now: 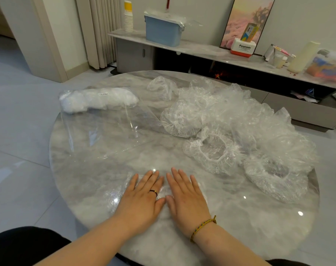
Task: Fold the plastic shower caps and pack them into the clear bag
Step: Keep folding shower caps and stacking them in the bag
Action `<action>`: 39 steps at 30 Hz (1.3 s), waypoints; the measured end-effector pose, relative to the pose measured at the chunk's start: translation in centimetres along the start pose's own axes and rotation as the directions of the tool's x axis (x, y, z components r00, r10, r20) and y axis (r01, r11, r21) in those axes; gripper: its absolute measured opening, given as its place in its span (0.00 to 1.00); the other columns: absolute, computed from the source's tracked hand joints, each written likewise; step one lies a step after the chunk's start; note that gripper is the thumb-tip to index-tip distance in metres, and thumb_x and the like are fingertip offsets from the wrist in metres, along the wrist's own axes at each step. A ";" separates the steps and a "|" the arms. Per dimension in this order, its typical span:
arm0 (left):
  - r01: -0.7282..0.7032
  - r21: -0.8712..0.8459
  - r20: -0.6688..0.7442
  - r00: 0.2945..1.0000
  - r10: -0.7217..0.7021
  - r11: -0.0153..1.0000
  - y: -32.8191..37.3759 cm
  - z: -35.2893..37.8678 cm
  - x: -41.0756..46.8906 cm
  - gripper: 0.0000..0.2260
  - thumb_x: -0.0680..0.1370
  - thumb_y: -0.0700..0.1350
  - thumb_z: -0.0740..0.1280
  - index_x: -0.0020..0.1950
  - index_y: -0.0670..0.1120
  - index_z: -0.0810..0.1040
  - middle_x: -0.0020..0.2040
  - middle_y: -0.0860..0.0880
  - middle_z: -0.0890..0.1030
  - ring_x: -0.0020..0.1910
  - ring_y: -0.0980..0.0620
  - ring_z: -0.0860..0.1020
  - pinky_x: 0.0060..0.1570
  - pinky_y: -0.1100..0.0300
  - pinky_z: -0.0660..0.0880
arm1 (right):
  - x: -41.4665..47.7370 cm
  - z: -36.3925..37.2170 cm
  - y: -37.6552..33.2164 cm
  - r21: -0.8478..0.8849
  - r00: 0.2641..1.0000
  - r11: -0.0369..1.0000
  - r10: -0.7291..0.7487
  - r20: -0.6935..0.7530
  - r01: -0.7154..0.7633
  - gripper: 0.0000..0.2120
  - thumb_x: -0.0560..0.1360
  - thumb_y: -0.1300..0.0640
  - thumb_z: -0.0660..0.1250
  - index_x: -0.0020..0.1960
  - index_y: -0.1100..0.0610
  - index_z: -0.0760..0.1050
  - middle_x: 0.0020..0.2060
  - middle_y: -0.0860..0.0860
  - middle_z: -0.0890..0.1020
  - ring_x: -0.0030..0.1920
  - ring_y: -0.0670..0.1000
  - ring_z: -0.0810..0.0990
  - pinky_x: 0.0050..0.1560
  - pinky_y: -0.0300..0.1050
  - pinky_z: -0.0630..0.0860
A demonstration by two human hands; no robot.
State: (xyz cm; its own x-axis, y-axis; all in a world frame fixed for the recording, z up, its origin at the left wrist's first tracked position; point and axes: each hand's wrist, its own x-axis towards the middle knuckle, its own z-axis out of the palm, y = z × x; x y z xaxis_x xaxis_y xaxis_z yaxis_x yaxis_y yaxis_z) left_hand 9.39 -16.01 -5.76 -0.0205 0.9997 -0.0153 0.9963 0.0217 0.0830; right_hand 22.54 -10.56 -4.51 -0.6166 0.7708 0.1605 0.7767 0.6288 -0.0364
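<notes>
One shower cap (113,196) lies flat at the near edge of the bench (220,237). Crumpled shower caps (230,116) are heaped on the right. The clear bag (105,131) lies at left, folded caps (98,99) bunched in its far end.

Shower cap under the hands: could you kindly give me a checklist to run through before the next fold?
1. Left hand flat on the shower cap: ok.
2. Right hand flat beside it: ok.
3. Cap smoothed fully flat: cannot tell, too transparent.
4. Clear bag lying within view, left: ok.
5. Bag mouth open: cannot tell.
6. Pile of loose caps apart from the hands: ok.
</notes>
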 end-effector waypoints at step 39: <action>0.145 -0.220 0.405 0.913 -0.045 0.965 1.2 -8.1 5.5 0.30 0.74 0.53 0.69 0.72 0.51 0.61 0.66 0.54 0.71 0.66 0.52 0.68 0.64 0.61 0.58 | 2.1 -4.7 4.8 0.243 0.892 0.896 0.272 0.361 -0.371 0.07 0.75 0.59 0.60 0.44 0.49 0.75 0.53 0.49 0.77 0.61 0.52 0.69 0.61 0.42 0.64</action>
State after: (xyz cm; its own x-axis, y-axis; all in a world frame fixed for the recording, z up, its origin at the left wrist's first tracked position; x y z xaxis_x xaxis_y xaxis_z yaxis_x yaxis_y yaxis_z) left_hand 9.84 -10.38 2.32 -0.0293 0.9063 -0.4216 0.9399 0.1685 0.2969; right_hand 25.56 -6.36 0.28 -0.3857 0.8954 -0.2226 0.8937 0.3026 -0.3314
